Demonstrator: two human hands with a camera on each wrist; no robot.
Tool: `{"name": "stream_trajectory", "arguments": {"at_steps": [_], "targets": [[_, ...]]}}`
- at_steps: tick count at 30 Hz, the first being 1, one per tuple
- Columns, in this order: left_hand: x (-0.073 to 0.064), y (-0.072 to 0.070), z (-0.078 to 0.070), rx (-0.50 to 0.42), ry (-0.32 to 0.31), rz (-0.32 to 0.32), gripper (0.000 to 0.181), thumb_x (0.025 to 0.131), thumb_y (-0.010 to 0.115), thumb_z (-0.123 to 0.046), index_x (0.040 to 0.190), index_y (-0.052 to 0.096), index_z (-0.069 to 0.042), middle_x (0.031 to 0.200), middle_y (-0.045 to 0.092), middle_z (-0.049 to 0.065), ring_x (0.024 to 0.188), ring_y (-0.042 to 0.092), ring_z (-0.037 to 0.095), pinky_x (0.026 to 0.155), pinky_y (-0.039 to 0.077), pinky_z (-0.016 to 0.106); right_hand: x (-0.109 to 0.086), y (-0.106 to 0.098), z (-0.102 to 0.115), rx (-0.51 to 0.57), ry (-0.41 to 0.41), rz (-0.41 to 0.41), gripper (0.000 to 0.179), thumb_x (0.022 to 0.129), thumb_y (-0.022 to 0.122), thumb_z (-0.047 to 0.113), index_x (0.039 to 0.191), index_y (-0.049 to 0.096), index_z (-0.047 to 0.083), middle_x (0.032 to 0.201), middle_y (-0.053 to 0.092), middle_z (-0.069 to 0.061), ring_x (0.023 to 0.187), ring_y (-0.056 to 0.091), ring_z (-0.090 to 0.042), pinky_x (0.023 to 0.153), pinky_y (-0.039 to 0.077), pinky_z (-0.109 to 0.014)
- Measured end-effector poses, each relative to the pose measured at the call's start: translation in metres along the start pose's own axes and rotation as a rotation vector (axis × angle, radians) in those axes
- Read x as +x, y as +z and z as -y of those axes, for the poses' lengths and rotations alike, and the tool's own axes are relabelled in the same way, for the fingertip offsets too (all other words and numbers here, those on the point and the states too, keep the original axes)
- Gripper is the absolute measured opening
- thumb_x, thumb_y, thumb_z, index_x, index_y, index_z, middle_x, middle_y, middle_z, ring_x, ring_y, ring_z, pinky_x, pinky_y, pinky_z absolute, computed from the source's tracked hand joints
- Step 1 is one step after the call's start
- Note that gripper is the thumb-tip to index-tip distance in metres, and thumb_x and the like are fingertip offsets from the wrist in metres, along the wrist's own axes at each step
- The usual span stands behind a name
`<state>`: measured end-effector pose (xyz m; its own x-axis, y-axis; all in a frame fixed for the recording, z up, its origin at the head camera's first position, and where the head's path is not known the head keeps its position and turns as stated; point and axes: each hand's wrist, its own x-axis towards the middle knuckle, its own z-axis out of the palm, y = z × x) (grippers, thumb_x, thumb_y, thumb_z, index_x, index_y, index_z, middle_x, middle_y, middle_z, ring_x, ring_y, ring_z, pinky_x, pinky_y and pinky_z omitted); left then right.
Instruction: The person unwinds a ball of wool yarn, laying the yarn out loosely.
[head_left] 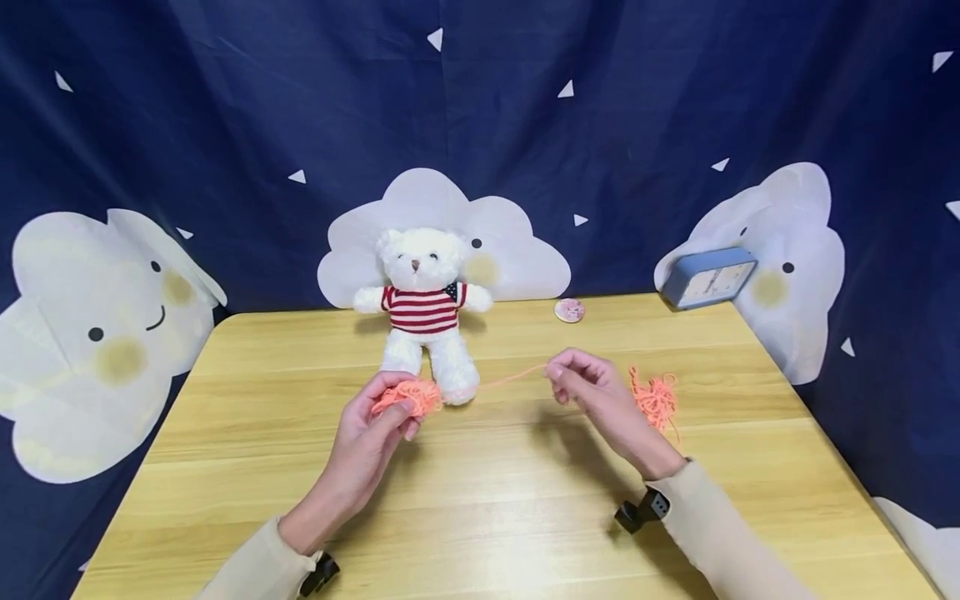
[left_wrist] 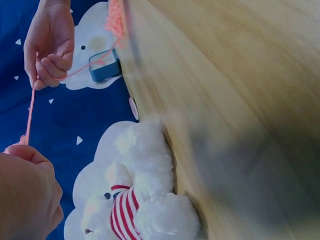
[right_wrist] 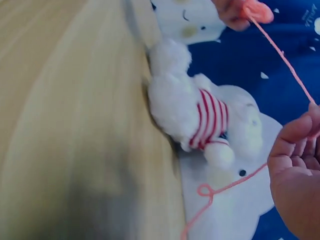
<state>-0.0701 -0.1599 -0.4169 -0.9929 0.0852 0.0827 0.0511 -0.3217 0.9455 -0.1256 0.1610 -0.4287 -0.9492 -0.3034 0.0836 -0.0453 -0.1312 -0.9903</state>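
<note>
My left hand (head_left: 371,429) grips a bundle of coral yarn (head_left: 411,397) between thumb and fingers, raised above the table in front of the bear's feet. From it a single strand (head_left: 513,377) runs taut to my right hand (head_left: 600,400), which pinches it between thumb and forefinger. Past the right hand the strand hangs on with a small loop (right_wrist: 205,190), seen in the right wrist view. A loose heap of the same yarn (head_left: 657,402) lies on the table beside the right hand. The left wrist view shows the strand stretched between both hands.
A white teddy bear (head_left: 422,250) in a red-striped shirt sits at the back of the wooden table (head_left: 480,517). A round pink badge (head_left: 569,311) lies near the back edge, and a blue clock (head_left: 709,277) stands at the back right corner. A dark blue cloud-print curtain (head_left: 510,92) hangs behind.
</note>
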Motion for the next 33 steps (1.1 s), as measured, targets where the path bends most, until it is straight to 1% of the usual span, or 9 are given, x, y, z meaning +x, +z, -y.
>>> {"name": "stream_trajectory", "arguments": {"at_steps": [4, 7, 11, 15, 22, 26, 30, 33], "targets": [[-0.001, -0.004, 0.000, -0.011, 0.023, -0.012, 0.022, 0.106, 0.056, 0.009, 0.126, 0.061, 0.004, 0.102, 0.063, 0.009, 0.077, 0.058, 0.015, 0.065, 0.051, 0.020, -0.001, -0.013, 0.007, 0.123, -0.096, -0.081, 0.018, 0.111, 0.059, 0.002, 0.100, 0.072, 0.008, 0.088, 0.061, -0.002, 0.078, 0.056, -0.012, 0.072, 0.053, -0.023], [-0.001, -0.007, 0.000, -0.025, 0.026, -0.044, 0.022, 0.105, 0.056, 0.010, 0.125, 0.062, 0.002, 0.101, 0.063, 0.008, 0.077, 0.058, 0.015, 0.065, 0.052, 0.020, -0.004, -0.023, 0.014, 0.192, -0.145, -0.131, 0.022, 0.111, 0.056, -0.002, 0.099, 0.073, 0.007, 0.087, 0.063, -0.001, 0.077, 0.056, -0.011, 0.071, 0.052, -0.021], [-0.003, -0.010, -0.002, -0.041, 0.025, -0.064, 0.022, 0.105, 0.055, 0.011, 0.124, 0.063, 0.003, 0.101, 0.063, 0.008, 0.078, 0.058, 0.015, 0.065, 0.053, 0.020, -0.011, -0.038, 0.021, 0.274, -0.177, -0.187, 0.027, 0.111, 0.054, -0.003, 0.099, 0.075, 0.006, 0.086, 0.066, -0.002, 0.075, 0.056, -0.010, 0.068, 0.050, -0.019], [-0.004, -0.012, -0.003, -0.049, 0.017, -0.080, 0.023, 0.104, 0.055, 0.012, 0.124, 0.063, 0.002, 0.103, 0.063, 0.009, 0.080, 0.059, 0.015, 0.066, 0.054, 0.021, -0.018, -0.055, 0.023, 0.297, -0.195, -0.236, 0.028, 0.112, 0.052, -0.003, 0.098, 0.075, 0.005, 0.085, 0.066, -0.003, 0.075, 0.057, -0.011, 0.066, 0.049, -0.019], [-0.005, -0.014, -0.006, -0.062, 0.005, -0.122, 0.023, 0.105, 0.055, 0.011, 0.126, 0.061, 0.002, 0.109, 0.062, 0.012, 0.082, 0.060, 0.015, 0.067, 0.055, 0.021, -0.031, -0.082, 0.014, 0.316, -0.164, -0.323, 0.027, 0.113, 0.052, -0.003, 0.098, 0.075, 0.002, 0.086, 0.067, -0.004, 0.074, 0.058, -0.011, 0.064, 0.050, -0.018], [-0.004, -0.016, -0.007, -0.087, 0.016, -0.135, 0.023, 0.106, 0.055, 0.011, 0.126, 0.062, 0.002, 0.111, 0.061, 0.013, 0.083, 0.061, 0.016, 0.067, 0.055, 0.021, -0.039, -0.098, 0.007, 0.344, -0.135, -0.384, 0.025, 0.112, 0.055, -0.002, 0.098, 0.075, 0.002, 0.085, 0.068, -0.004, 0.073, 0.060, -0.010, 0.063, 0.053, -0.018], [-0.005, -0.019, -0.008, -0.111, 0.040, -0.142, 0.022, 0.106, 0.056, 0.010, 0.126, 0.062, 0.002, 0.111, 0.062, 0.014, 0.083, 0.062, 0.017, 0.067, 0.056, 0.022, -0.047, -0.115, -0.003, 0.371, -0.063, -0.445, 0.023, 0.112, 0.058, 0.000, 0.099, 0.077, 0.002, 0.086, 0.070, -0.003, 0.073, 0.063, -0.010, 0.064, 0.056, -0.018], [-0.005, -0.020, -0.008, -0.123, 0.053, -0.144, 0.021, 0.107, 0.056, 0.010, 0.126, 0.062, 0.003, 0.111, 0.062, 0.013, 0.082, 0.062, 0.017, 0.068, 0.056, 0.022, -0.052, -0.128, -0.011, 0.334, 0.010, -0.480, 0.022, 0.112, 0.059, 0.002, 0.101, 0.078, 0.003, 0.087, 0.070, -0.002, 0.074, 0.063, -0.010, 0.066, 0.057, -0.018]]}}
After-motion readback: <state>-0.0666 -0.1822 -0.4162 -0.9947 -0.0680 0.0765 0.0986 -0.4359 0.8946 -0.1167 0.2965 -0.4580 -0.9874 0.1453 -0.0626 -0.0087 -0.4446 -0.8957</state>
